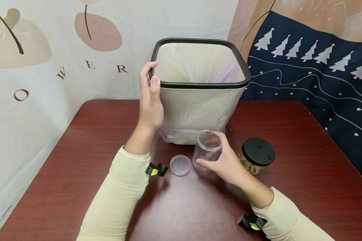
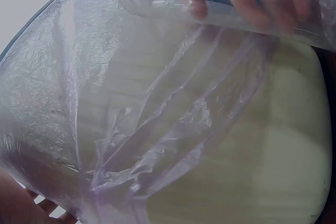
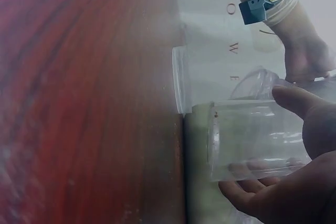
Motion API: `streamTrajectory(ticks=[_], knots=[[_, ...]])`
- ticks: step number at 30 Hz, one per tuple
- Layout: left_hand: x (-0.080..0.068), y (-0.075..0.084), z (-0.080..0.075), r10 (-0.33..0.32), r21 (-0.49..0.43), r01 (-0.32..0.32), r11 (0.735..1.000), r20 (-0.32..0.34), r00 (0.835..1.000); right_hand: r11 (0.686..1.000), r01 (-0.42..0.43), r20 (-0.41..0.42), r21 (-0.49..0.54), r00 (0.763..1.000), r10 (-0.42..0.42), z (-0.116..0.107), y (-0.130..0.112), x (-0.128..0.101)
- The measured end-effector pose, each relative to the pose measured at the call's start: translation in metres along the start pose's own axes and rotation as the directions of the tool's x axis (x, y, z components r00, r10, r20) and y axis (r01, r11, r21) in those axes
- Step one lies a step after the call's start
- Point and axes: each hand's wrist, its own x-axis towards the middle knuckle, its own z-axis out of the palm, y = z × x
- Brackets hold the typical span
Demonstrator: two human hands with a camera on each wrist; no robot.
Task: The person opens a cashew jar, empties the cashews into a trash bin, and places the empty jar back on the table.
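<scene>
Left hand: fingers curled over the near-left rim of the lined bin, holding it.
Lid: already off, flat on the table, just left of the jar.
Clear jar: looks empty, upright just in front of the bin.
Right hand: fingers wrapped round the jar.
Black-lidded jar: still capped, contents untouched, near right.

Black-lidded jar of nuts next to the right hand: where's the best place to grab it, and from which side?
Probably the black lid of the nut jar, from above: it stands upright, the lid is wide and round, and the right hand crowds its left side. The bin stands behind.
</scene>
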Motion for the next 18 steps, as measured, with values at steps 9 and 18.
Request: streamTrajectory(ticks=[9,18], knots=[[0.0021,0.0018,-0.0001,-0.021,-0.007,0.021,1.0,-0.001,1.0,0.999,-0.026,0.04,0.023,0.999,0.025,0.0048,0.0055,0.0037],[0.0031,0.003,0.0006,-0.045,-0.004,0.045,0.999,-0.01,0.999,0.999,-0.041,0.071,0.026,0.997,0.039,0.0078,0.0068,0.003]])
